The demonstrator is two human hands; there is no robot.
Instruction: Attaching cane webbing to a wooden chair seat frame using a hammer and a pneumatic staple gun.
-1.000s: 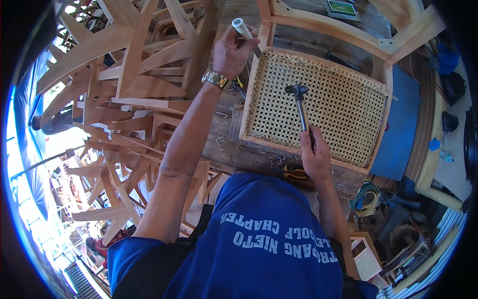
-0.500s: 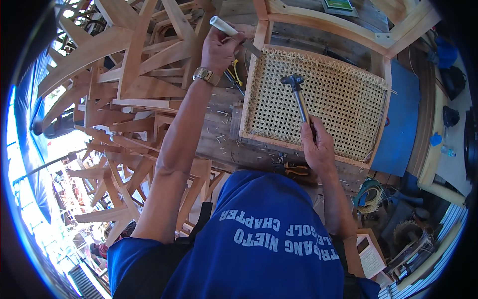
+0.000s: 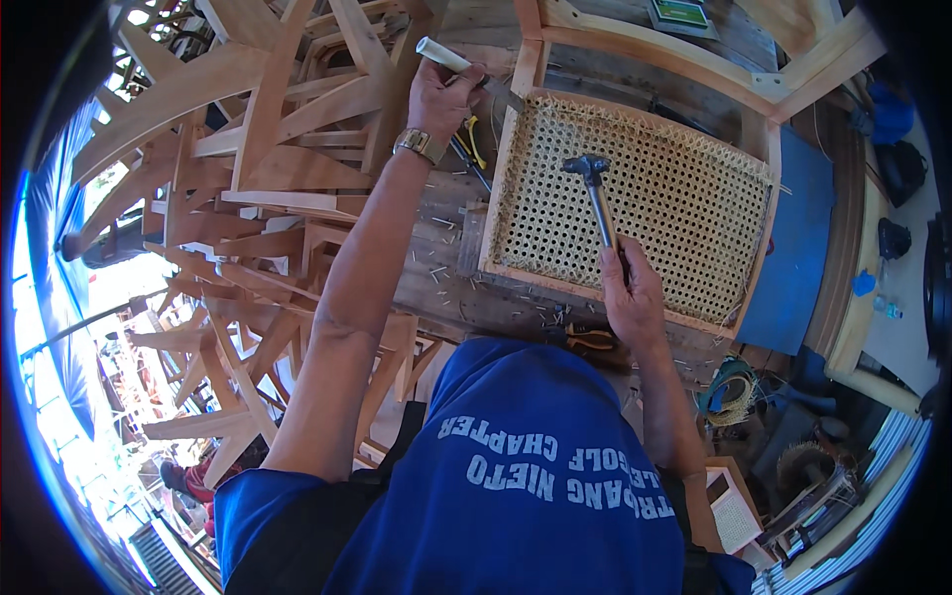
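My left hand (image 3: pixel 446 99) is closed on a chisel with a white tubular handle (image 3: pixel 441 55); its flat metal blade reaches to the upper-left corner of a seat frame (image 3: pixel 503 188) with woven cane mesh (image 3: pixel 684 228). My right hand (image 3: pixel 631 297) grips a hammer (image 3: pixel 600 198) by its lower handle, the head hanging over the middle of the cane. Beyond the panel stands the rest of a pale wooden chair frame (image 3: pixel 654 55). Yellow-and-black pliers (image 3: pixel 470 149) lie left of the seat, and another pair (image 3: pixel 590 338) lies below it.
Stacked wooden chair parts (image 3: pixel 258 129) crowd the left. Small scraps lie on the plank bench (image 3: pixel 426 233). A blue board (image 3: pixel 793 248) is right of the seat; a cane coil (image 3: pixel 734 397) sits lower right. Someone in red (image 3: pixel 193 481) is at the far lower left.
My left hand has shifted left with the chisel, whose handle now leans more to the left; it has barely moved in the last half second. The hammer head has moved slightly up and left.
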